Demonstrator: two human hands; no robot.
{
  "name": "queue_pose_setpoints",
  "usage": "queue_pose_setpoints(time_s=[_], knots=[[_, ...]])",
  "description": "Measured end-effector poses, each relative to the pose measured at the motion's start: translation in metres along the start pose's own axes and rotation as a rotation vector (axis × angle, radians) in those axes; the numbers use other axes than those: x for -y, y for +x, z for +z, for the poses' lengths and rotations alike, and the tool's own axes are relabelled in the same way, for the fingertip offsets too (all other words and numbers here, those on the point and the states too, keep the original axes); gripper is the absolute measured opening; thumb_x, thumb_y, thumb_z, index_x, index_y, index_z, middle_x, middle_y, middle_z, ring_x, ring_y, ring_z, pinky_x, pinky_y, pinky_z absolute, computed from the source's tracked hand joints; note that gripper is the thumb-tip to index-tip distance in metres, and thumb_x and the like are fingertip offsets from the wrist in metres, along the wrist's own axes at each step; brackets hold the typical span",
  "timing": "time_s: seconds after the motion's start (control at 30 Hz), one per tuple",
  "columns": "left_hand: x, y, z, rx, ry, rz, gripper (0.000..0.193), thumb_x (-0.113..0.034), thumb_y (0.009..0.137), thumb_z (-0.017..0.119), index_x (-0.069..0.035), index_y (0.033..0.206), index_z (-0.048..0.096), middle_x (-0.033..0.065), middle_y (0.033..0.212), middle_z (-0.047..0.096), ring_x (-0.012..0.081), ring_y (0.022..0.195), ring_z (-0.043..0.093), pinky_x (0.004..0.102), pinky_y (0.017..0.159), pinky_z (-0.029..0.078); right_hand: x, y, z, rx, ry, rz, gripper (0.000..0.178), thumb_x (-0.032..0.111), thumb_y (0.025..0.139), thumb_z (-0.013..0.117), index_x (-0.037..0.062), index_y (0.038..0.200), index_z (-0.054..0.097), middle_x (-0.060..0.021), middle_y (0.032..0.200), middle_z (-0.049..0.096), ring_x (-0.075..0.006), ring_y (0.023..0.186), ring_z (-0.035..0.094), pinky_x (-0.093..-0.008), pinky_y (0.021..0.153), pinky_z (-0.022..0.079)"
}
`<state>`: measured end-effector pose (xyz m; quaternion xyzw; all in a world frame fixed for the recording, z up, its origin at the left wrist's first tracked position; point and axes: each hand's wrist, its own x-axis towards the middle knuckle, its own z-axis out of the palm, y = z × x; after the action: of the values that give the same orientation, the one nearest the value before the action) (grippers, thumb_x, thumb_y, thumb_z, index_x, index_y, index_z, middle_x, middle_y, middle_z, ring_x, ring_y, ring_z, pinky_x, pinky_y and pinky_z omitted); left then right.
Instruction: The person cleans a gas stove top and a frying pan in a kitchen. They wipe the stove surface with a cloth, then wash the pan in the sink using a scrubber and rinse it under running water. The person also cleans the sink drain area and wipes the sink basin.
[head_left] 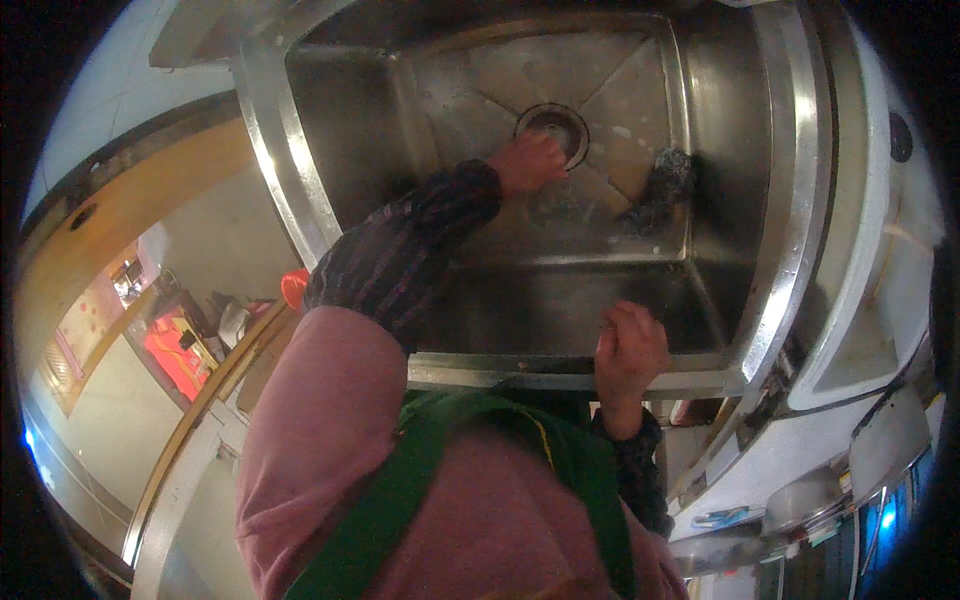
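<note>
My left hand (528, 163) reaches down to the round drain (572, 128) in the floor of a stainless steel sink (620, 85). Its fingers are bent together at the drain's near left rim; whatever they may hold is hidden. Above the sink's near wall, my right hand (632, 345) hangs with fingers curled in, and nothing shows in it. A dark, crumpled clump (665, 185), perhaps a scouring pad or cloth, lies against the sink's right side. The sink floor looks wet, with pale foam specks.
The sink's raised metal rim (790, 230) surrounds the work, its front edge (500, 372) close to my body. To the right stands a white basin (860, 300), with metal pots (805, 495) below it. An orange-red object (294, 288) sits beside my left elbow.
</note>
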<state>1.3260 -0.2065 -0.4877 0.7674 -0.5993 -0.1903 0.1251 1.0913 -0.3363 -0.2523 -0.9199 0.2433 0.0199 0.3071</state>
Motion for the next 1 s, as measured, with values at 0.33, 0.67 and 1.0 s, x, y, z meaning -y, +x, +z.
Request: queue_pose_setpoints(time_s=[0.33,0.67,1.0], knots=[[0.008,0.03,-0.014,0.452,-0.148,-0.084,0.021,-0.018,0.088,0.053,-0.014,0.106,0.065,0.0102,0.102,0.064,0.0346,0.092,0.061,0.0488,0.08,0.049,0.002,0.001,0.0,-0.009,0.01,-0.016,0.021,0.006,0.064,0.066,0.0137,0.084,0.065,-0.0053,0.094,0.064,-0.0274,0.084,0.061,-0.0386,0.07,0.05],[-0.026,-0.032,-0.134,-0.235,-1.883,-0.49,0.017,-0.022,0.096,0.05,-0.005,0.096,0.056,0.0064,0.085,0.059,0.0213,0.08,0.06,0.0339,0.067,0.049,0.006,-0.002,0.002,-0.061,-0.046,-0.082,0.011,0.01,0.073,0.061,0.0127,0.084,0.064,-0.008,0.088,0.063,-0.0311,0.075,0.061,-0.0408,0.066,0.048],[-0.065,-0.24,-0.25,-0.924,-2.996,-0.331,0.028,-0.03,0.097,0.051,-0.003,0.095,0.053,0.011,0.096,0.054,0.0216,0.093,0.055,0.0336,0.084,0.05,0.019,-0.006,0.002,-0.058,0.052,-0.007,0.011,-0.001,0.078,0.06,0.0044,0.086,0.066,-0.0116,0.093,0.065,-0.0278,0.086,0.061,-0.0372,0.078,0.048]])
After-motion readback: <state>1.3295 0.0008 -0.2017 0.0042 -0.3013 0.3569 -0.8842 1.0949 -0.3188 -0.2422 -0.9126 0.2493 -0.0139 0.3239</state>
